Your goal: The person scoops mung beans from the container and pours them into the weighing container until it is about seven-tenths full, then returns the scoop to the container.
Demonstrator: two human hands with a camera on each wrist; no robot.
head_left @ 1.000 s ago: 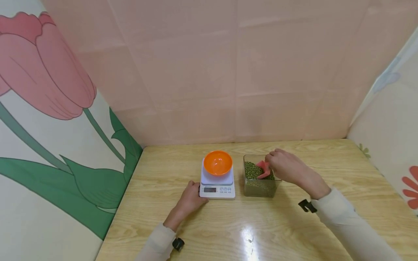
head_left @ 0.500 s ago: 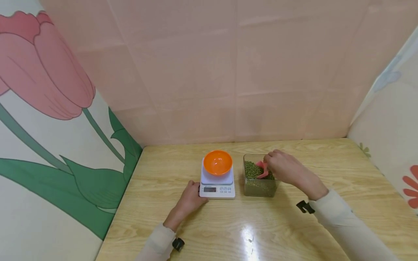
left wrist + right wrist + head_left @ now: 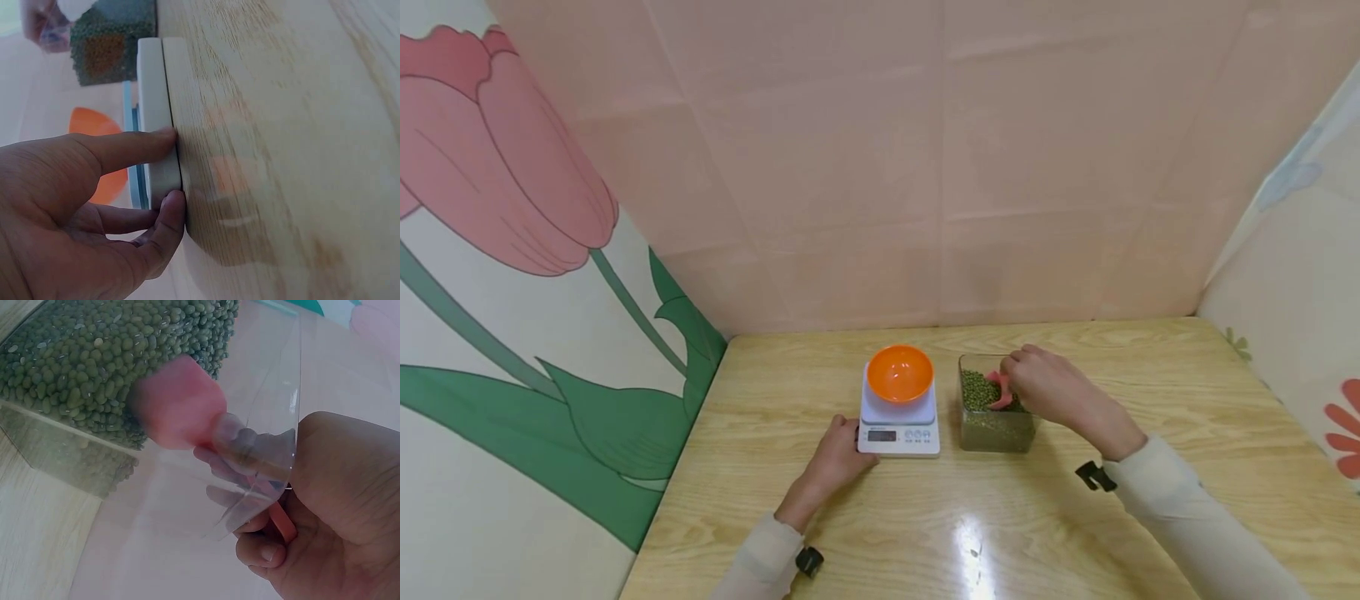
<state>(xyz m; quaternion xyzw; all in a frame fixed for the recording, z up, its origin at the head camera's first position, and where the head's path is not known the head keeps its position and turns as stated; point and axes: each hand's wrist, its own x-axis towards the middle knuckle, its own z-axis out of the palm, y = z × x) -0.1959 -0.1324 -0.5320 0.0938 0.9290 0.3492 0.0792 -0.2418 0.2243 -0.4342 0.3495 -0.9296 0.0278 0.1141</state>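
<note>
In the head view my left hand [image 3: 837,457] grips the front left corner of a white kitchen scale [image 3: 878,448]. The left wrist view has the thumb along one side of the scale [image 3: 155,94] and curled fingers at its corner. An orange bowl [image 3: 900,374] sits on the scale's platform, with no contents visible. My right hand [image 3: 1051,390] holds a pink scoop [image 3: 1002,390] by its handle inside a clear container [image 3: 997,438] of green mung beans [image 3: 977,390]. Close up, the blurred scoop head [image 3: 181,403] has its tip among the beans [image 3: 81,369].
Everything stands on a wood-grain table [image 3: 895,533], the container just right of the scale. A pink covered wall [image 3: 940,167] rises behind the table. Flower-painted panels stand at the left [image 3: 512,158] and right [image 3: 1300,308].
My right hand and the pink scoop have shifted slightly left within the container. My left hand, the scale and the bowl have stayed in place.
</note>
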